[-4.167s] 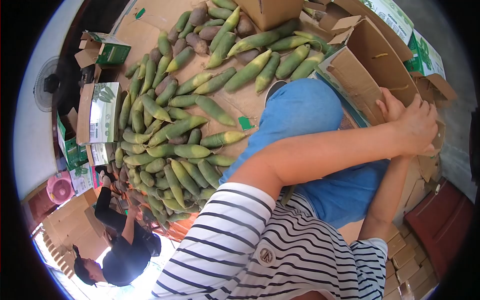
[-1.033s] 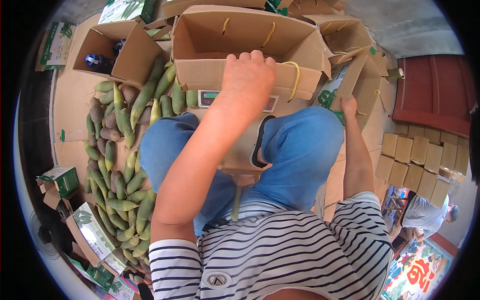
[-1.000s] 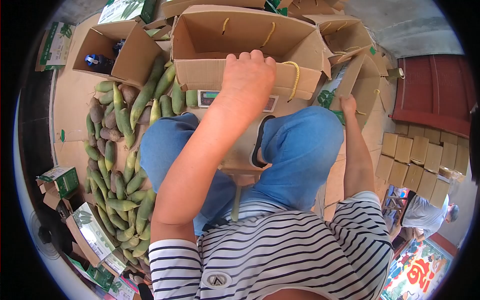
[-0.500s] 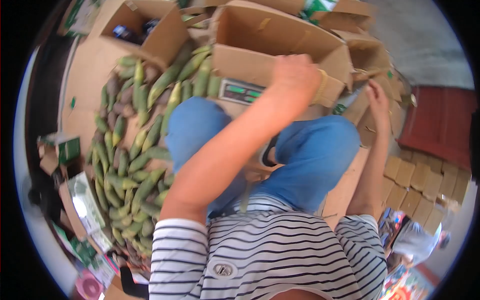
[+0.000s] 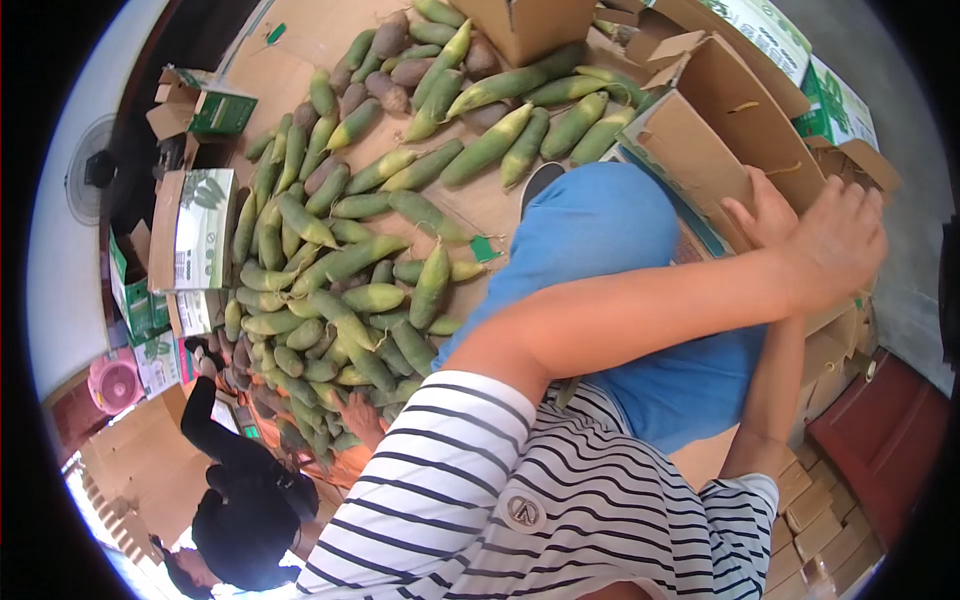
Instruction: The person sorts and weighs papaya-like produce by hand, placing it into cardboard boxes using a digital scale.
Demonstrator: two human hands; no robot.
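My left hand (image 5: 835, 240) is reached across my body to the right, its fingers stretched out and slightly apart. No object shows in it. Close beside it, my right hand (image 5: 768, 208) is at the near wall of an open cardboard box (image 5: 690, 160), thumb spread from the fingers. My left forearm lies over the right one, so part of my right wrist is hidden. The box's inside shows bare cardboard and a strip of yellow cord. Under its near edge shows a teal-rimmed flat thing (image 5: 705, 225), mostly hidden. Many long green radishes (image 5: 350, 260) lie to my left.
Another cardboard box (image 5: 535, 30) stands beyond the radishes. Printed cartons (image 5: 195, 230) line the left side, near a pink fan (image 5: 115, 382). A person in black (image 5: 250, 510) is at lower left; a separate hand (image 5: 362, 418) touches the pile. Brown packs (image 5: 815, 510) lie at right.
My view has turned left, showing more radishes and the person in black. My hands, apart before, are now close together at the box. My left hand has gone from bent fingers to stretched ones.
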